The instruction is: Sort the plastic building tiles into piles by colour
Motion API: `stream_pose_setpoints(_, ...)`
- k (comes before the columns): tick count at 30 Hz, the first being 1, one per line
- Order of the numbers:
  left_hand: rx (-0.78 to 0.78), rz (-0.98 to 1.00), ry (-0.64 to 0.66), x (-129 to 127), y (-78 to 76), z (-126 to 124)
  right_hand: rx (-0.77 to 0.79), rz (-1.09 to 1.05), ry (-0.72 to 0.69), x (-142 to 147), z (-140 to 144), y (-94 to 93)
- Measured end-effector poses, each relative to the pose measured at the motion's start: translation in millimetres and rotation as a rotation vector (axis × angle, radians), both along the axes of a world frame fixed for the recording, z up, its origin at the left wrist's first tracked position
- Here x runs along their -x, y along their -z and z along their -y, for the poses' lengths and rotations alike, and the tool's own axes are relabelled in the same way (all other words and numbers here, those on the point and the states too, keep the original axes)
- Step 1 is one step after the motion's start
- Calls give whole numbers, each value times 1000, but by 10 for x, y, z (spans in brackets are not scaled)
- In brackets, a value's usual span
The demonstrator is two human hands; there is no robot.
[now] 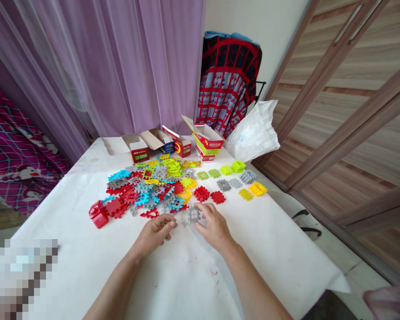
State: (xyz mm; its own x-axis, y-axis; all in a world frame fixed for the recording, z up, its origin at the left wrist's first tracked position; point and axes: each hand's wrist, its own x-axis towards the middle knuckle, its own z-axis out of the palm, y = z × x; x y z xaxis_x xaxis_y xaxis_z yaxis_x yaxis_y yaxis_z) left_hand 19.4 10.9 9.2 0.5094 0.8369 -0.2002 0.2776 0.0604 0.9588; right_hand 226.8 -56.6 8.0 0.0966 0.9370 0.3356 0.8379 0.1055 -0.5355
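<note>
Both hands rest low on the white tabletop (270, 249) at lower centre of the frame. The left hand (155, 234) lies with fingers curled loosely inward, thumb and forefinger tips close together near the tabletop; whether a small piece is pinched between them cannot be told. The right hand (213, 226) pinches a grey grid tile (194, 215) at its right edge, thumb and fingers closed on it, the tile lying flat or nearly flat just between the two hands.

Directly above the hands, at centre frame, sits a loose pile of interlocking plastic tiles (150, 189) in red, blue, grey, yellow and green. At the pile's lower left stands a red block (98, 214), touching the red tiles beside it.

To the right of the pile, tiles are laid out in separate small groups: two red tiles (208, 194), grey tiles (235, 181), green tiles (225, 169) and yellow tiles (253, 191). These groups stand apart from the main pile.

Along the far edge of the tabletop, at upper centre, stand several open cardboard boxes (173, 143) in red and yellow. A white plastic bag (253, 131) rests at the far right corner. Behind it hangs a red and dark patterned cloth (228, 82); purple curtains (120, 66) fill the upper left.
</note>
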Motion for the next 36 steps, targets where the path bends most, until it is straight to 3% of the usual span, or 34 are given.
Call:
stream_pose_setpoints(4,21,-10,-46,-1,27,3,22,39,57,-516,47,-113)
stream_pose_setpoints(8,20,-19,-74,-3,39,13,76,208,286,-1447,-124,-538)
stream_pose_setpoints(12,-5,-26,-73,-10,27,12,259,456,446,-2312,-431,-963)
stream_pose_setpoints(15,8,-40,-88,-15,13,6,419,571,442,-2657,-629,-1040)
stream_pose_setpoints(19,6,-66,-111,-13,4,-7,550,593,379,-2821,-806,-926)
stream_pose_setpoints(24,-1,-83,-136,-7,-12,-35,572,607,308,-2892,-932,-819)
stream_pose_setpoints(36,-36,-76,-130,-6,-56,-26,686,607,318,-2788,-942,-897)
